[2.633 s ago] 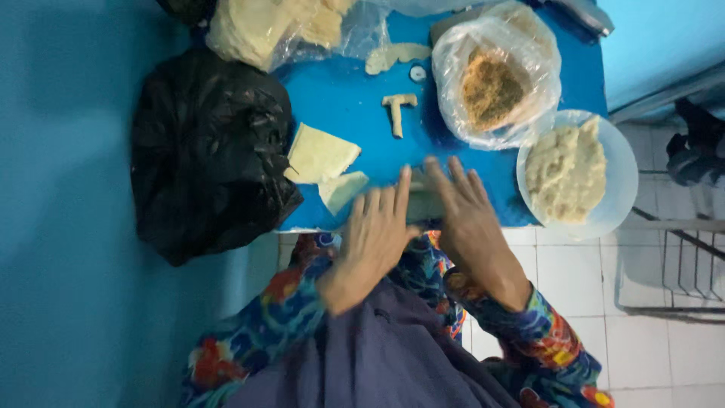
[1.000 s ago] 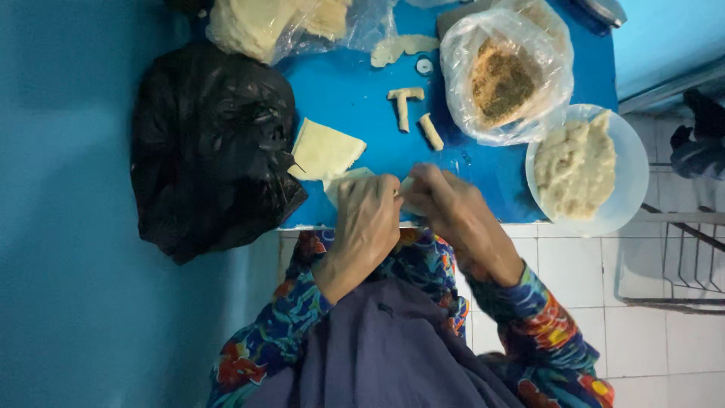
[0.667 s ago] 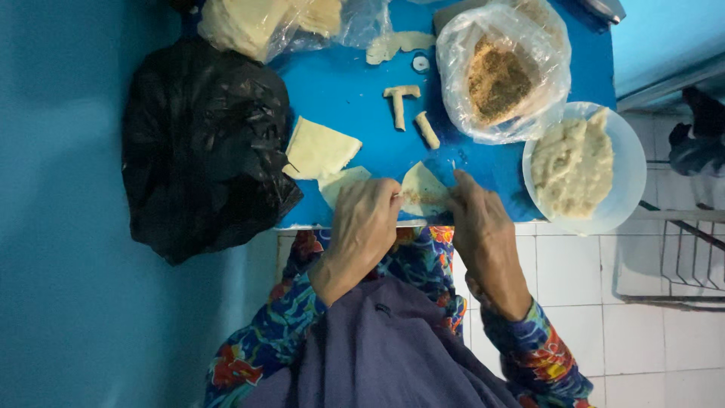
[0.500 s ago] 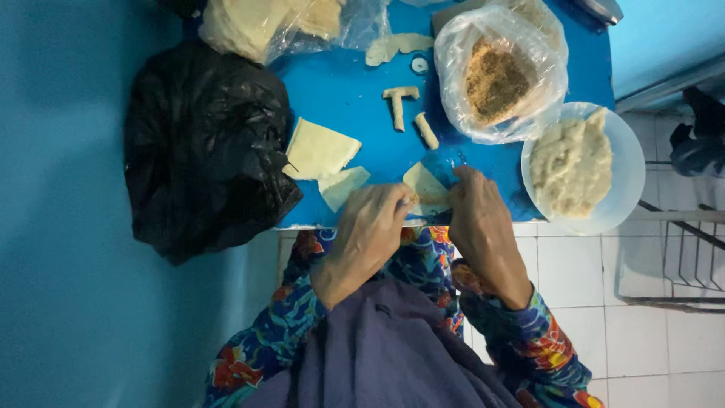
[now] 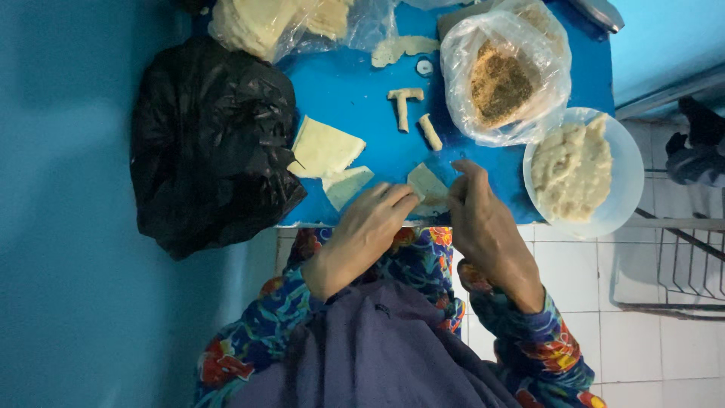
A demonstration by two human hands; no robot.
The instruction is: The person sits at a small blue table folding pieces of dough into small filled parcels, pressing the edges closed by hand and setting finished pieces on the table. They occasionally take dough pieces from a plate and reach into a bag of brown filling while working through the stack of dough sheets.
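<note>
My left hand (image 5: 364, 234) and my right hand (image 5: 483, 223) meet at the near edge of a blue table (image 5: 355, 83). Between their fingertips lies a pale folded wrapper sheet (image 5: 427, 186), pinched from both sides. Just left of it rest a small triangular wrapper piece (image 5: 347, 184) and a larger pale sheet (image 5: 325, 147). Two finished rolls (image 5: 404, 102) form a T shape farther back, with a third short roll (image 5: 430, 131) beside them.
A black plastic bag (image 5: 211, 143) fills the table's left side. A clear bag of brown crumbs (image 5: 502, 79) and a white plate of pale filling (image 5: 578, 170) stand at the right. Another clear bag of wrappers (image 5: 279, 23) sits at the back. White tiled floor lies below.
A rolled piece has been left on the table by the T-shaped rolls. Both hands then took up a new wrapper sheet at the table's near edge and are folding it.
</note>
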